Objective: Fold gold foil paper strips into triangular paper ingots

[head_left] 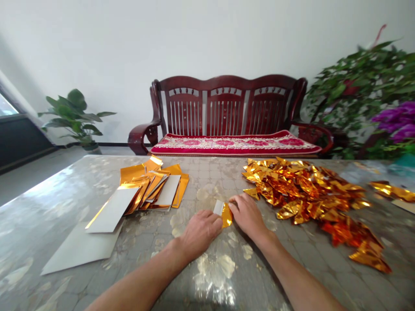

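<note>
A small sheet of gold foil paper (227, 216) with a pale backing strip lies partly folded on the table (181, 268) between my hands. My left hand (203, 228) presses on its left side with the fingers bent together. At its right edge, my right hand (245, 211) pinches the paper with curled fingers. Parts of the sheet are hidden under the fingertips. To the right spreads a heap of folded gold foil pieces (301, 185), some touching each other and overlapping. On the left lies a loose stack of flat gold sheets (145, 183), several with the pale side up.
Pale sheets (84, 248) lie at the table's left. A clear plastic bag (363, 172) and more foil (394, 190) are at the right edge. Behind the table stand a wooden bench (223, 108), a potted plant (76, 112) and leafy plants (366, 82) with purple flowers.
</note>
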The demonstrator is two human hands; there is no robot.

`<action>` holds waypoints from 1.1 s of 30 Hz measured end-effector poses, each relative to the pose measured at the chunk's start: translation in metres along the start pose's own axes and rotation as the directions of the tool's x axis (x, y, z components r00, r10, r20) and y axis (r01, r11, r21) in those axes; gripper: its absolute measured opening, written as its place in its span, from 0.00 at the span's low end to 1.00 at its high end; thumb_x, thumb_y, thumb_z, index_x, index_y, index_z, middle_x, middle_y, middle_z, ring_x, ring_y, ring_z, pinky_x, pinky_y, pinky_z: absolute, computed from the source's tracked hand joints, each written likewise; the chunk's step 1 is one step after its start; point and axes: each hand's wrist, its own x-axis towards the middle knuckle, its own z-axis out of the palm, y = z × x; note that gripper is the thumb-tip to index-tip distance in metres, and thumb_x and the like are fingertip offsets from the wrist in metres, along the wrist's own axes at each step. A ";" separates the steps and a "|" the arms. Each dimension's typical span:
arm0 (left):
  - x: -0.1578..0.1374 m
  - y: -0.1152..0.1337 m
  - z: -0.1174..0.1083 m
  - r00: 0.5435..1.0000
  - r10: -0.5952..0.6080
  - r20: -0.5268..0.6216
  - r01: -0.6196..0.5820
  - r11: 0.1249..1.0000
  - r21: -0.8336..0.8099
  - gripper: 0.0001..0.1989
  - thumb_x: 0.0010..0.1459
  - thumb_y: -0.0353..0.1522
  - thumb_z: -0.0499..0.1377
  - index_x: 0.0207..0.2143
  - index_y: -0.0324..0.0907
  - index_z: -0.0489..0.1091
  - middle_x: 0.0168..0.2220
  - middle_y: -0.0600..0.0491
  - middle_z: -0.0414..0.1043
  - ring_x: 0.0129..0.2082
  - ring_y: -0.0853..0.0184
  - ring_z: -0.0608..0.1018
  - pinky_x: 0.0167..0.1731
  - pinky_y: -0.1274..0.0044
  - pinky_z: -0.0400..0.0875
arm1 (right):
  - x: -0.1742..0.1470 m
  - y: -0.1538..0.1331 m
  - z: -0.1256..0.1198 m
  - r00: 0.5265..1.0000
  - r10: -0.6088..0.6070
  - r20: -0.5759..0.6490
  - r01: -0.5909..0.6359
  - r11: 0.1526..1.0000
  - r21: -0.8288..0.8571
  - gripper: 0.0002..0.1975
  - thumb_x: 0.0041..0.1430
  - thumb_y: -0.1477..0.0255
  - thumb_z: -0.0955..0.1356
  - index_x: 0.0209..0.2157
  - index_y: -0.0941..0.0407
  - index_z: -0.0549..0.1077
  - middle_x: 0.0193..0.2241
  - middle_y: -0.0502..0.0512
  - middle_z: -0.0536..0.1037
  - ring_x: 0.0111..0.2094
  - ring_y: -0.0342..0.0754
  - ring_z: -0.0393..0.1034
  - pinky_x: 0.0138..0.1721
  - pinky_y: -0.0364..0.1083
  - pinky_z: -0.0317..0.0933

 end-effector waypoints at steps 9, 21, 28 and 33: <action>0.009 0.004 -0.001 0.994 -0.103 0.025 0.104 0.994 -0.034 0.10 0.69 0.36 0.51 0.38 0.42 0.68 0.38 0.53 0.72 0.40 0.63 0.73 0.40 0.73 0.69 | -0.001 -0.011 -0.003 1.000 0.025 0.017 -0.024 0.998 -0.064 0.04 0.59 0.71 0.67 0.30 0.54 0.72 0.36 0.53 0.73 0.41 0.49 0.66 0.41 0.44 0.55; 0.006 0.013 0.001 0.998 -0.056 -0.018 0.055 0.997 -0.047 0.08 0.68 0.37 0.53 0.41 0.44 0.69 0.43 0.51 0.71 0.43 0.63 0.73 0.41 0.71 0.69 | 0.001 -0.011 -0.010 0.979 0.112 0.172 -0.109 0.994 -0.026 0.06 0.60 0.67 0.67 0.32 0.53 0.74 0.33 0.51 0.78 0.34 0.45 0.70 0.32 0.43 0.51; 0.006 0.012 0.000 0.997 -0.076 -0.032 0.075 0.996 -0.047 0.09 0.66 0.38 0.57 0.44 0.44 0.66 0.53 0.51 0.71 0.50 0.61 0.71 0.48 0.69 0.68 | 0.000 -0.014 -0.014 0.974 0.149 0.172 -0.143 0.989 -0.048 0.05 0.58 0.65 0.68 0.33 0.52 0.73 0.31 0.49 0.78 0.34 0.46 0.70 0.30 0.44 0.48; 0.007 0.012 0.001 0.996 -0.083 -0.018 0.082 0.995 -0.053 0.15 0.66 0.39 0.56 0.52 0.45 0.65 0.55 0.51 0.70 0.51 0.60 0.71 0.50 0.68 0.67 | 0.000 -0.016 -0.016 0.964 0.171 0.203 -0.167 0.985 -0.038 0.05 0.58 0.66 0.67 0.34 0.51 0.74 0.31 0.49 0.79 0.34 0.47 0.72 0.30 0.44 0.48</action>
